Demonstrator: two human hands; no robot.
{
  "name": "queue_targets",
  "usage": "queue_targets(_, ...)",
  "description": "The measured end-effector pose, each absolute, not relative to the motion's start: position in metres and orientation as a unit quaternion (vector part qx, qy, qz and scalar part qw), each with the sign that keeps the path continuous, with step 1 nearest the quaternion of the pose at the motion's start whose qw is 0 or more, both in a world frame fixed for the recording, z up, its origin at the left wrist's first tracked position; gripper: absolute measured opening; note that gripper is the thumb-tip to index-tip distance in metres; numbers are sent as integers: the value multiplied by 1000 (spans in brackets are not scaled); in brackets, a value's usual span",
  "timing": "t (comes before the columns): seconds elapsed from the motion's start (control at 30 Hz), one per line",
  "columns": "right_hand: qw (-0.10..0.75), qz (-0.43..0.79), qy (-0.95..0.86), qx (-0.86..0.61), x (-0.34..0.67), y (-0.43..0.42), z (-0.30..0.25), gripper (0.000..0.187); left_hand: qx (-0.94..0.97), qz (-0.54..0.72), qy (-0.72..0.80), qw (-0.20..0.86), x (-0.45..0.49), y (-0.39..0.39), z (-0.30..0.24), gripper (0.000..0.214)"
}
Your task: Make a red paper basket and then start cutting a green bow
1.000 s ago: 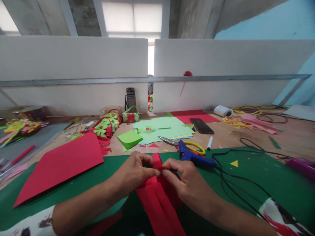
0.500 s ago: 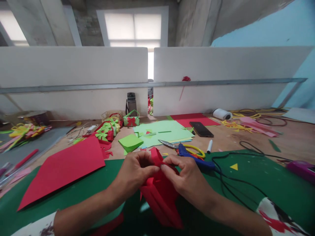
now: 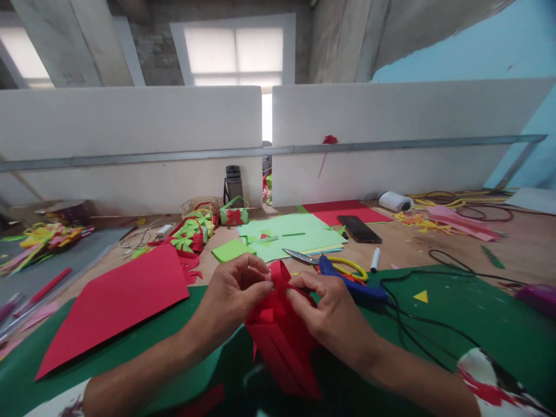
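Note:
A folded red paper basket (image 3: pixel 282 353) hangs tilted between my hands over the green mat, with a looped red strip (image 3: pixel 279 271) standing at its top. My right hand (image 3: pixel 332 307) pinches the paper just beside that loop. On the other side my left hand (image 3: pixel 232 295) is closed in a pinch at the loop's left edge; the exact contact of its fingertips is hard to see. Just beyond my right hand lie a blue glue gun (image 3: pixel 351 284) and scissors (image 3: pixel 347 267) with yellow handles.
Large red card (image 3: pixel 117 307) lies at the left on the green mat (image 3: pixel 469 324). Behind are light green sheets (image 3: pixel 295 236), a phone (image 3: pixel 359 229), a white marker (image 3: pixel 375 259), small paper baskets (image 3: pixel 233 216) and a bottle (image 3: pixel 233 184). A black cord (image 3: pixel 417 315) crosses the mat at right.
My left fingertips have shifted slightly left, away from the middle of the strip. My right hand keeps its pinch. The view has shifted a little.

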State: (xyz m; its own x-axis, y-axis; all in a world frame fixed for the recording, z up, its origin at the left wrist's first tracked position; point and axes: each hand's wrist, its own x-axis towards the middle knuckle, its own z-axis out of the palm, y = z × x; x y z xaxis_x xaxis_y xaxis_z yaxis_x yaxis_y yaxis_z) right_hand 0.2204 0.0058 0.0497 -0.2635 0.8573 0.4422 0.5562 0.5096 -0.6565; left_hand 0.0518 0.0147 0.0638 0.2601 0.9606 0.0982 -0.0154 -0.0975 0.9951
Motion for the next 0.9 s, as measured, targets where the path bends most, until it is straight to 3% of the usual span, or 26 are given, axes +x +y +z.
queue_targets(0.17, 416, 198, -772, -437, 221, 5, 48, 17, 677, 463, 421, 386, 53, 8, 64, 7)
queue_targets(0.77, 463, 86, -809, -351, 223, 5, 42, 14, 718, 477, 393, 319, 54, 14, 52, 13)
queue_targets(0.9, 468, 43, -822, -323, 224, 7, 41, 16, 748, 498, 355, 259, 54, 15, 51, 17)
